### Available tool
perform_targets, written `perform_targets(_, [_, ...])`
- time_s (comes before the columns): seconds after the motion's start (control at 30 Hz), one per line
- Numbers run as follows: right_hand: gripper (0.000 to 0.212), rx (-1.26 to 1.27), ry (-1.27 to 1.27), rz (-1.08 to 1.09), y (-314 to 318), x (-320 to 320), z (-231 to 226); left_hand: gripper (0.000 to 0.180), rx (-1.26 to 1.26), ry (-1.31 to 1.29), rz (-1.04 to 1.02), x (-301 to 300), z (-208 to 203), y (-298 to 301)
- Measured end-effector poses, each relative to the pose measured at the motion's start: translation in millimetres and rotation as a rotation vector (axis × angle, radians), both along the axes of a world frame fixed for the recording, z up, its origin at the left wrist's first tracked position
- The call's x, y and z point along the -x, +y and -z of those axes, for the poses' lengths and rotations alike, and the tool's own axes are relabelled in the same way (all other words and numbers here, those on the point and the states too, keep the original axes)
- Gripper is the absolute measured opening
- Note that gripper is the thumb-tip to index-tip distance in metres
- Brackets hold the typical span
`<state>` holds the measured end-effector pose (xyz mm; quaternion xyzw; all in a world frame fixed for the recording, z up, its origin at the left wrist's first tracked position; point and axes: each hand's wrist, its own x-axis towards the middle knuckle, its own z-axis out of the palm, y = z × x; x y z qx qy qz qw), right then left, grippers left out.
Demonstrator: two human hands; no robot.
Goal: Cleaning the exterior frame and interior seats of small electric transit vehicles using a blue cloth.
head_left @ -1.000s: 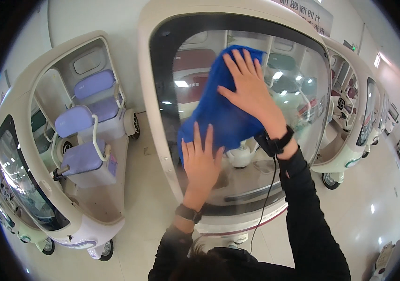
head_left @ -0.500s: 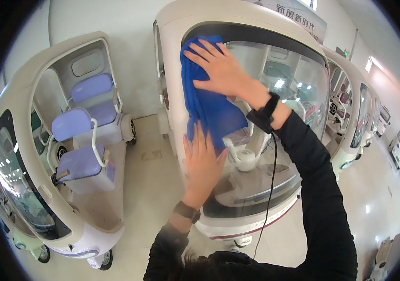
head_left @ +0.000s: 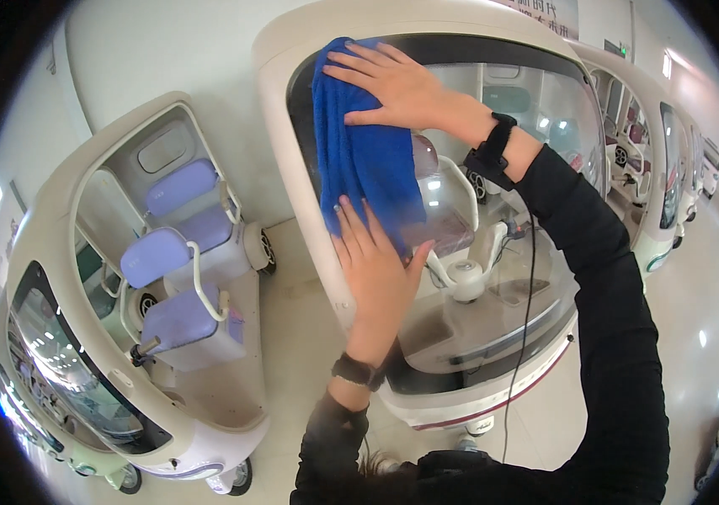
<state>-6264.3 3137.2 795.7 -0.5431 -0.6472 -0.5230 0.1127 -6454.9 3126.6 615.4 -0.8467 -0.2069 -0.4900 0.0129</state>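
A blue cloth lies spread against the upper left part of a windshield on a white enclosed vehicle. My right hand presses flat on the cloth's upper end, fingers spread and pointing left. Lower down, my left hand has its fingers stretched upward, the tips on the cloth's lower edge and the palm over the windshield's left side. Behind the glass a seat and a white steering column show through. Dark bands sit on both wrists, and a black cable hangs from the right one.
To the left stands another small open-sided vehicle with purple seats. More white vehicles line up on the right. A white wall rises behind, and pale glossy floor runs between the vehicles.
The cloth and both hands have shifted a little rightward on the windshield, so its dark left border now shows beside the cloth. The whole view has shifted too.
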Motion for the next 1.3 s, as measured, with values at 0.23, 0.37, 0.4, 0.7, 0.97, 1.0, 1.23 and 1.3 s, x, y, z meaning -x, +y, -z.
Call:
perform_targets(0.23, [0.072, -0.065, -0.003, -0.046, -34.8, -48.3, 0.0, 0.099, -0.036, 0.069, -0.063, -27.5, -6.8, -25.0])
perform_targets(0.37, [0.072, -0.101, 0.016, -0.01, -61.5, -79.3, 2.9, 0.098, -0.079, 0.09, -0.045, -51.3, -10.0, -43.7])
perform_targets(0.4, [0.073, -0.082, 0.03, 0.049, -69.5, -87.2, 3.9, 0.098, -0.081, 0.091, -0.023, -58.1, -9.9, -49.0])
perform_targets(0.7, [0.076, -0.137, 0.124, 0.091, -140.8, -166.0, 8.9, 0.094, -0.148, 0.119, 0.108, -131.8, -10.8, -110.8])
perform_targets(0.97, [0.076, -0.116, 0.199, 0.137, -193.3, -252.5, 14.9, 0.091, -0.146, 0.079, 0.206, -208.4, -10.8, -169.0])
perform_targets(1.0, [0.076, -0.126, 0.197, 0.118, -200.9, -263.5, 17.1, 0.091, -0.159, 0.074, 0.207, -215.0, -11.5, -172.7])
perform_targets(1.23, [0.075, -0.166, 0.345, 0.23, -238.1, -322.5, 23.9, 0.09, -0.223, 0.094, 0.265, -266.0, -20.7, -200.2])
perform_targets(1.3, [0.072, -0.166, 0.37, 0.264, -246.8, -335.6, 23.1, 0.09, -0.243, 0.086, 0.27, -282.1, -23.0, -208.4])
